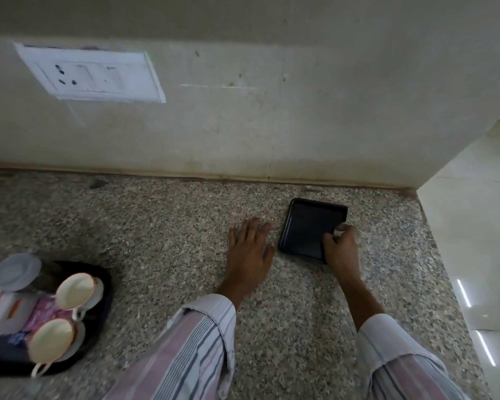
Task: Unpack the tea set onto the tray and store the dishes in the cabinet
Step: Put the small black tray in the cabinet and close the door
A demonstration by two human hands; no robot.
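Note:
A small black square tray [306, 226] lies on the speckled granite counter [156, 226], near the back wall on the right. My right hand [341, 249] rests on the tray's near right corner, fingers curled around a small white wad [340, 228] that looks like cloth or tissue. My left hand [250, 249] lies flat on the counter just left of the tray, fingers spread and holding nothing. At the far left a round dark tray [98, 327] carries two cream cups [75, 291] [52, 340] with handles.
On the round tray beside the cups sit a clear-lidded container [15, 271] and some packets [18, 316]. A white socket plate [90, 75] is on the wall. The counter ends at the right edge [433, 249], with pale floor tiles beyond.

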